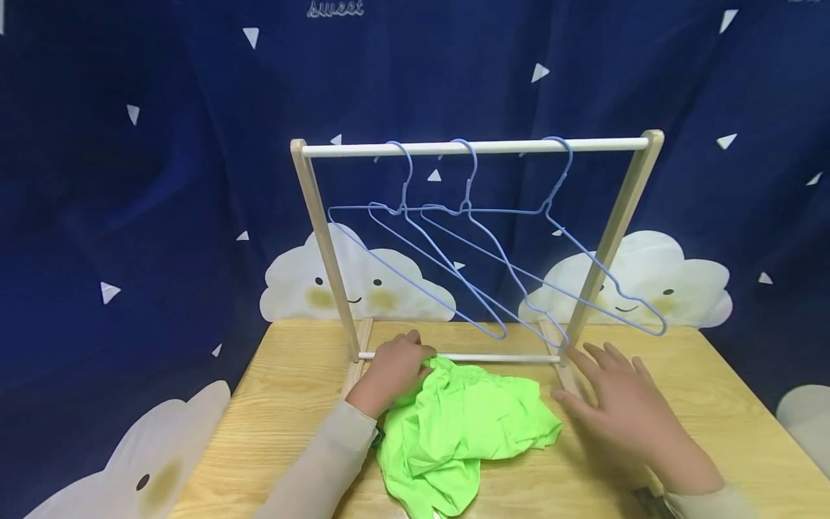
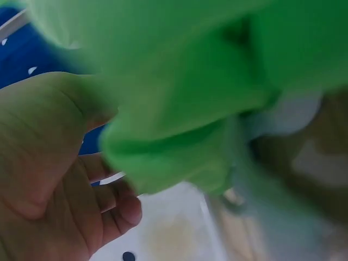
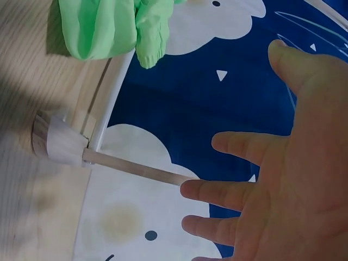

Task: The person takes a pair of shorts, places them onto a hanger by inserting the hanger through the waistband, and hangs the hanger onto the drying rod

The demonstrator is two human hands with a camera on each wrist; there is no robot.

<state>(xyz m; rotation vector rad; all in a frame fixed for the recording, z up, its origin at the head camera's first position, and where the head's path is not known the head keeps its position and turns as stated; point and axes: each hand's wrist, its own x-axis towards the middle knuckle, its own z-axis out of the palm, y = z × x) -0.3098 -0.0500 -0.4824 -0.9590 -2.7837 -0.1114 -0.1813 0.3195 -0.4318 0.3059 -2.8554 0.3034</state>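
A crumpled bright green garment (image 1: pixel 473 411) lies on the table in front of a small clothes rack. My left hand (image 1: pixel 397 369) is at its upper left edge and pinches the fabric between thumb and fingers; in the left wrist view the green fabric (image 2: pixel 174 109) covers the thumb's tip. To the right of the garment, my right hand (image 1: pixel 619 404) hovers with spread fingers and holds nothing. The right wrist view shows its straight fingers apart from the garment, where a gathered end (image 3: pixel 152 38) is visible. Three blue hangers (image 1: pixel 467 194) hang above on the rack.
The rack has a white top rod (image 1: pixel 506 147), wooden side posts (image 1: pixel 625 209) and a low white bar (image 1: pixel 499 357) just behind the garment. A wooden table (image 1: pixel 272 404) lies beneath. Behind stands a dark blue curtain (image 1: pixel 162 180) with clouds and triangles.
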